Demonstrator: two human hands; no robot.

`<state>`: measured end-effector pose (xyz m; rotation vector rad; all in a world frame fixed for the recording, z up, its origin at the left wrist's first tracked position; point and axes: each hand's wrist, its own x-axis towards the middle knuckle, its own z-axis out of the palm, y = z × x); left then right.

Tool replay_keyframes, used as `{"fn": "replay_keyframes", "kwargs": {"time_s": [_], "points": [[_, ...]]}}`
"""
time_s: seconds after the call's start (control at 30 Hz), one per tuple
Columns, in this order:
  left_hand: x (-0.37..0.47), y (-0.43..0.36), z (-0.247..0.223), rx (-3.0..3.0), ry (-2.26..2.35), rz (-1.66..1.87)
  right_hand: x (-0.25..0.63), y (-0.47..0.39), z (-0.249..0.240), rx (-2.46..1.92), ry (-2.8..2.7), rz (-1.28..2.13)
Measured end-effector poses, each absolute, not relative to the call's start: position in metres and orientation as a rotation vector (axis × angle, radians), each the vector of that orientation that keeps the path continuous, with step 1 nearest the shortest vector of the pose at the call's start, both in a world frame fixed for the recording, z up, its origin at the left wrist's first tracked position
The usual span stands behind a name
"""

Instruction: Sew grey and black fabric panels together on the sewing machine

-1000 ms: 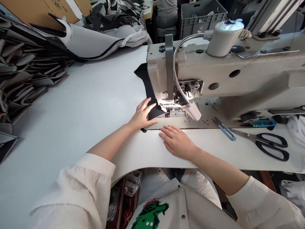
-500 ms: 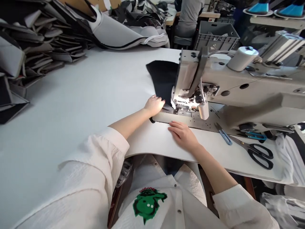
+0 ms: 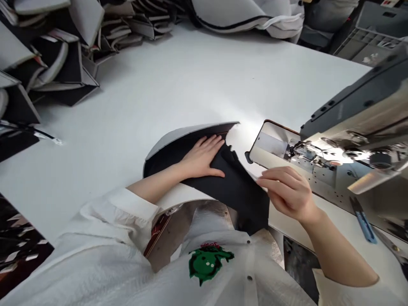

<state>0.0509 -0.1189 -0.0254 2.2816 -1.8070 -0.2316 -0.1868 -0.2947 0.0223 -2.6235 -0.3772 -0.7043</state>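
Note:
A black fabric piece (image 3: 239, 195) with a pale underside lies at the table's near edge, its lower end hanging over toward my lap. My left hand (image 3: 202, 159) rests flat on it with the fingers spread. My right hand (image 3: 288, 191) has its fingers pinched at the piece's right edge; the thumb is mostly hidden. Just beyond that hand is the lit needle area of a sewing machine (image 3: 338, 155), apart from the fabric.
Blue thread snips (image 3: 363, 223) and partly visible scissors (image 3: 390, 244) lie right of my right hand. Stacks of black and grey pieces (image 3: 79, 59) fill the far left. A large pale panel (image 3: 236, 15) lies at the back, near a grey crate (image 3: 366, 42).
The black piece has come away from the machine to the table's near edge and turned. My left hand now lies flat on it; my right hand has risen from the table to its edge. My view has shifted left.

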Motion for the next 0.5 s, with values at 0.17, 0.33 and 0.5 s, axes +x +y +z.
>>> {"fn": "replay_keyframes", "kwargs": {"time_s": [0.17, 0.33, 0.5], "points": [[0.032, -0.119, -0.031, 2.104, -1.826, -0.263, -0.126, -0.284, 0.025, -2.930, -0.581, -0.179], [0.040, -0.115, -0.032, 2.111, -1.843, -0.304, -0.120, -0.308, -0.005, -2.935, -0.591, -0.054], [0.036, -0.115, -0.028, 2.150, -1.830, -0.296, -0.134, -0.312, -0.018, -2.876, -0.506, -0.124]]}}
